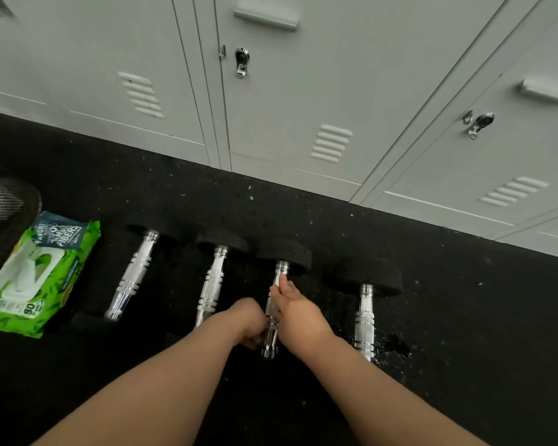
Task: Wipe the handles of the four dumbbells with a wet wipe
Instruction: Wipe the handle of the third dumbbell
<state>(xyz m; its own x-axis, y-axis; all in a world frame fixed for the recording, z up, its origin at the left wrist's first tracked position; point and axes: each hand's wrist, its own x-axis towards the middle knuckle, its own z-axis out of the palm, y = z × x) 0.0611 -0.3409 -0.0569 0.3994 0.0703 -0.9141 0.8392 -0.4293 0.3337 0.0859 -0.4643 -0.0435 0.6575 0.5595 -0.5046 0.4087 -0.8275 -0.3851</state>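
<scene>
— What is hidden?
— The near ends of the dumbbells (128, 278) and any wipe; only the pack (36, 275) is seen, left.
— Counts?
— Four dumbbells, mid-frame. The third handle (273, 317) is gripped by the right hand (298, 312) and left hand (248, 320).

Wipe, if any, hidden under right hand (295, 312)

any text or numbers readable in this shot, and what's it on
"FIBERS": dark panel at the top of the green wet wipes pack.
"80": lower left corner of the same pack.
Other print on the pack: too blurred to read.
Dumbbells, lockers: no readable text.
</scene>
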